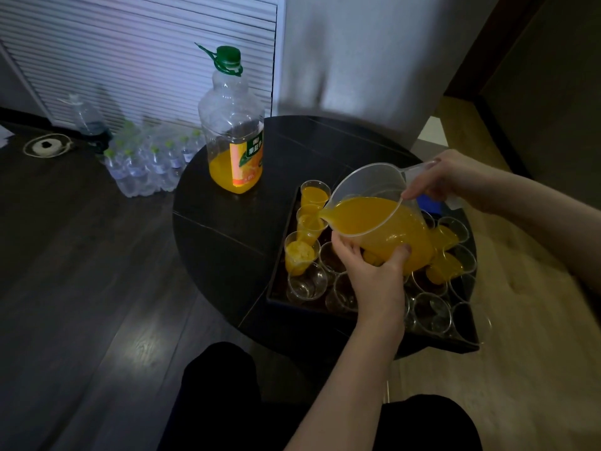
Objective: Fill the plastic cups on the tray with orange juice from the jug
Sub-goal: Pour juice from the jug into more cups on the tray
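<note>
- Over the tray (pixel 276 288), a clear plastic jug (pixel 380 222) was tilted; its spout pointed to the left, at the far-left column of cups, and its long axis ran from the handle at the upper right down toward the spout at the left.
- From the spout, orange juice was running into a cup (pixel 311 224), the second in that column; the cup behind it (pixel 314 193) and the cup in front of it (pixel 300 253) already held juice.
- The right hand (pixel 452 177) had its fingers curled around the jug's handle, on the far side of the tray.
- The left hand (pixel 370 271) supported the jug from below, with thumb and fingers spread on its lower wall.
- The empty cups (pixel 432 312) stood close together in the near part of the tray, touching or almost touching; two more filled cups (pixel 445 265) stood just right of the jug's base.
- The tray lay on a round dark table (pixel 227 229), and its near right corner reached over the table's edge.
- Left of the tray, the table had open room; only a large juice bottle (pixel 232 125) with a green cap stood there, upright, well apart from the tray, with little juice left at the bottom.
- Beyond the table's left edge, a pack of small water bottles (pixel 146 164) lay on the dark wooden floor, beside a white slatted panel.
</note>
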